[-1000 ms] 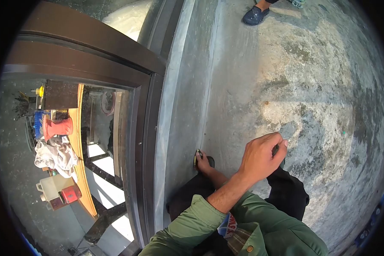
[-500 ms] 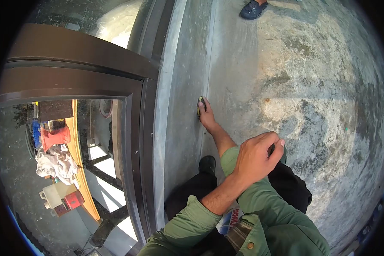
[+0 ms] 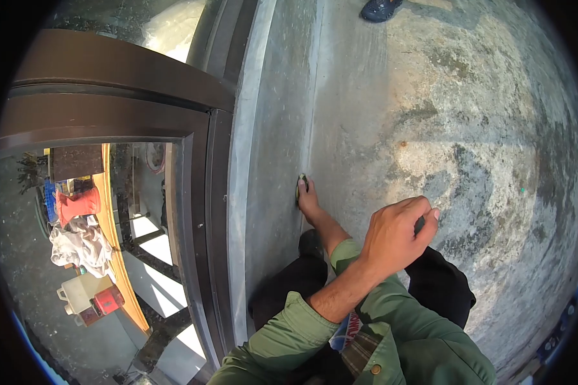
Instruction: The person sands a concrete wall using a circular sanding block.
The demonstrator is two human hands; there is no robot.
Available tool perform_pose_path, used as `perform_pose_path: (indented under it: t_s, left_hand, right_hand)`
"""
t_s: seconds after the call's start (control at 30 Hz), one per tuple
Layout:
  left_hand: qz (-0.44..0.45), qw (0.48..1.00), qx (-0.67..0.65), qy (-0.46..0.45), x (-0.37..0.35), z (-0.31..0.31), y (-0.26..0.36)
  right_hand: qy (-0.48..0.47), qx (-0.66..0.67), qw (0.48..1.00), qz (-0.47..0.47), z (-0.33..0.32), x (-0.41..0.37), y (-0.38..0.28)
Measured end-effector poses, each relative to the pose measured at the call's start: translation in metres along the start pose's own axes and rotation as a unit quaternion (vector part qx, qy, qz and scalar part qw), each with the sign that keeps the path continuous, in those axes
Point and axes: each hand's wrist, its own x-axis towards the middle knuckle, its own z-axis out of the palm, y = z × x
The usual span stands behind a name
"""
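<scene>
Closest to me: my green jacket (image 3: 424, 333), open at the collar w/ a plaid shirt (image 3: 366, 346) under it. My L forearm crosses over my R sleeve. L hand (image 3: 395, 237) hangs above my dark trousers (image 3: 438, 282), back of it up, fingers curled in & thumb bent toward them; can't tell if the tips meet or if there's anything inside.

Past that, R arm reaches down & fwd. R hand (image 3: 309, 200) has thumb & fingers closed round a small yellow-and-dark thing (image 3: 298, 190), mostly hidden by my grip, so can't tell exactly what it is. It's down at the base of the grey ledge (image 3: 273, 167), near where that meets the concrete floor (image 3: 456, 135). My dark boot (image 3: 310, 244) is just behind the hand.

On the L side, beyond the ledge, a brown door frame (image 3: 128, 70) w/ glass. In the glass: a wooden board edge (image 3: 125, 285), red box (image 3: 108, 299), pale container (image 3: 76, 294), crumpled white cloth (image 3: 80, 247), red spool (image 3: 78, 205).

Farthest, top: whitish bundle (image 3: 173, 29) via the upper pane, & somebody else's dark shoe (image 3: 379, 9) on the floor.
</scene>
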Motion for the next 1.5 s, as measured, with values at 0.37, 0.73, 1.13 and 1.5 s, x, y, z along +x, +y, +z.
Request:
perform_pose_path:
  t_s: [0.37,0.73,1.13,1.5]
  left_hand:
    - [-0.009,1.000,0.010,-0.007,0.006,0.000,-0.001]
    - [-0.011,1.000,0.009,-0.011,0.011,0.000,0.000]
    - [-0.013,1.000,0.013,-0.007,0.023,-0.010,0.007]
    - [0.025,0.999,0.009,-0.037,0.011,-0.021,0.030]
  right_hand:
    - [-0.039,-0.007,0.999,-0.032,-0.009,0.019,0.003]
    - [-0.014,-0.029,0.999,0.024,-0.003,0.075,0.001]
    - [0.025,-0.062,0.990,-0.123,-0.006,0.054,0.012]
    - [-0.023,-0.044,0.978,-0.203,-0.037,0.147,-0.171]
